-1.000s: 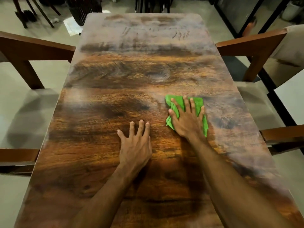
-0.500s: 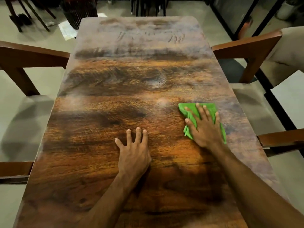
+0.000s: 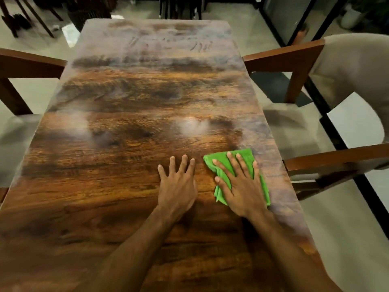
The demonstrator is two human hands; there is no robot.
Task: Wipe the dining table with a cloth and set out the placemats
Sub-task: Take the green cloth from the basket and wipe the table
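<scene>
A long dark wooden dining table point(image 3: 126, 197) fills the view, its top glossy with light patches. A folded green cloth point(image 3: 244, 159) lies near the table's right edge. My right hand point(image 3: 240, 186) presses flat on the cloth with fingers spread, covering most of it. My left hand point(image 3: 179, 184) rests flat on the bare wood just left of the cloth, fingers apart, holding nothing. No placemats are in view.
Wooden chairs with pale cushions stand along both sides: one at the right point(image 3: 328, 165), another further back right point(image 3: 294, 57), and one at the left point(image 3: 25, 64). Dark chair legs point(image 3: 181, 7) show beyond the far end. Grey floor surrounds the table.
My right hand has slid the green cloth to the right toward the table's edge and then back nearer me. My left hand has stayed flat on the wood.
</scene>
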